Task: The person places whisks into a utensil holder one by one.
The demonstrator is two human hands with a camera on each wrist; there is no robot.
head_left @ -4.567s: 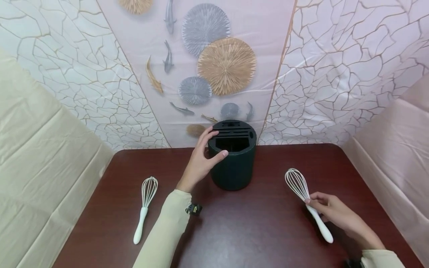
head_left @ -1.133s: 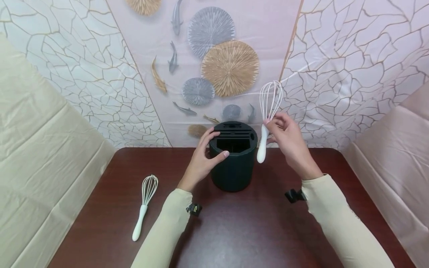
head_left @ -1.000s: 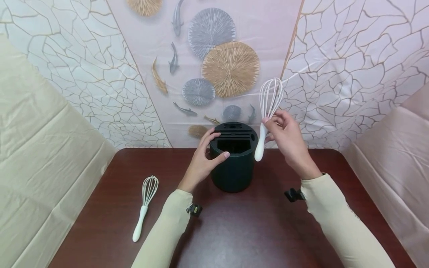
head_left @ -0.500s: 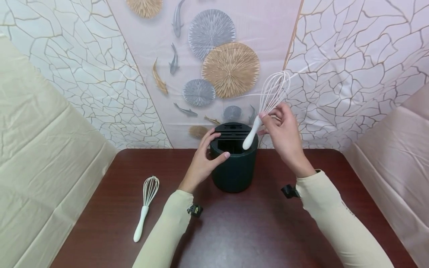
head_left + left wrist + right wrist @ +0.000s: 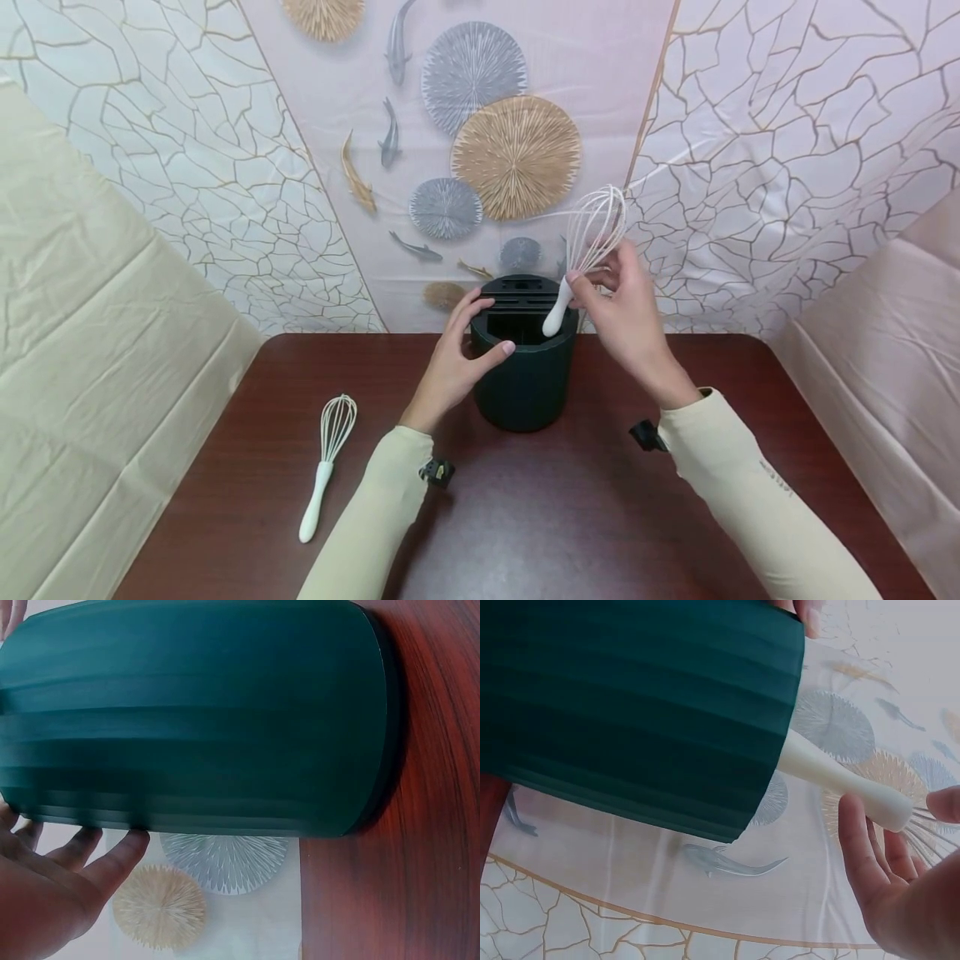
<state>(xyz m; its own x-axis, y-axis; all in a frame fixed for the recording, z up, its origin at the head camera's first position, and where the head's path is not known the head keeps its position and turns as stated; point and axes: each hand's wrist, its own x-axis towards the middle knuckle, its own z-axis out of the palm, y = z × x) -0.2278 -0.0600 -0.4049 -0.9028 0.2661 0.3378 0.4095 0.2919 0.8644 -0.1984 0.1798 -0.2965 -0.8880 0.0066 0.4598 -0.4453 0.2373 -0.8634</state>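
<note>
A dark green utensil holder (image 5: 522, 387) with a slotted black top stands at the back middle of the table. My left hand (image 5: 450, 362) holds its left side, thumb at the front rim and fingers by the top. Over the opening, my right hand (image 5: 628, 325) pinches a white whisk (image 5: 557, 310) where the handle meets the wires. Wires up, the whisk leans right. In the right wrist view the handle tip of the whisk (image 5: 847, 780) is hidden behind the holder's rim. A second white whisk (image 5: 322, 471) lies on the table at left, away from both hands.
The dark red-brown table (image 5: 525, 517) has its back edge just behind the holder. A patterned cloth backdrop (image 5: 517, 242) rises behind it, and beige cloth walls (image 5: 82, 375) flank the table.
The right hand picked up the right-hand whisk, carried it left to the holder, tilted it and lowered it a little at the opening. The left hand stayed on the holder.
</note>
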